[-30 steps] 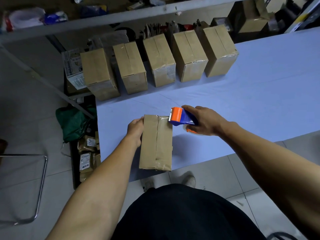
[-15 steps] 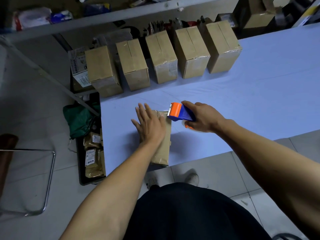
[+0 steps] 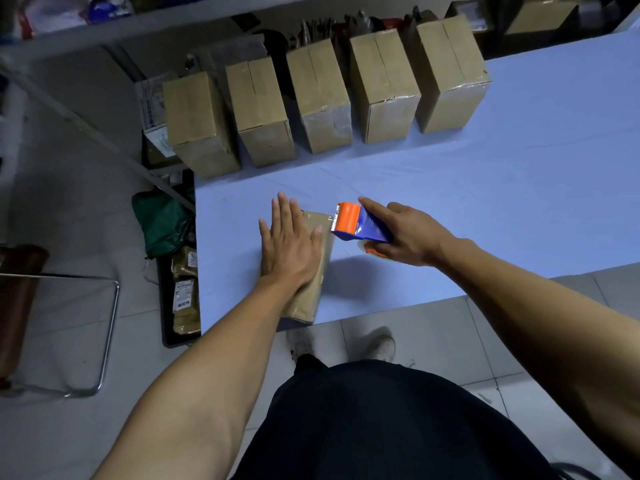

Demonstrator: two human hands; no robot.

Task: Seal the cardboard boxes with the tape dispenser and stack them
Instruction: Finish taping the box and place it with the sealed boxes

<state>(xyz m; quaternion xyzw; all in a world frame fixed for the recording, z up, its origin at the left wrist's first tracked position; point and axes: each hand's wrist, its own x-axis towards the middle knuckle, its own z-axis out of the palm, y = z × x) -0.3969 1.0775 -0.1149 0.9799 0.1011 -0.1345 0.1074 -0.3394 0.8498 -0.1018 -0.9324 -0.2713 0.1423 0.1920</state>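
Observation:
A brown cardboard box (image 3: pixel 311 292) lies near the front edge of the light-blue table (image 3: pixel 519 188). My left hand (image 3: pixel 289 244) lies flat on its top, fingers straight, pressing down. My right hand (image 3: pixel 408 233) grips an orange and blue tape dispenser (image 3: pixel 358 223), whose orange head sits at the box's far right corner. Several more cardboard boxes (image 3: pixel 381 84) stand in a row along the table's far edge.
A metal shelf frame (image 3: pixel 97 136) runs left of the table. On the floor there lie a green bag (image 3: pixel 162 220) and a black tray with packets (image 3: pixel 183 292). A chrome stool frame (image 3: pixel 104 327) stands at the far left. My feet are under the table's edge.
My left hand moved from gripping the box's left side to lying flat on its top. The dispenser stayed at the box's far right corner.

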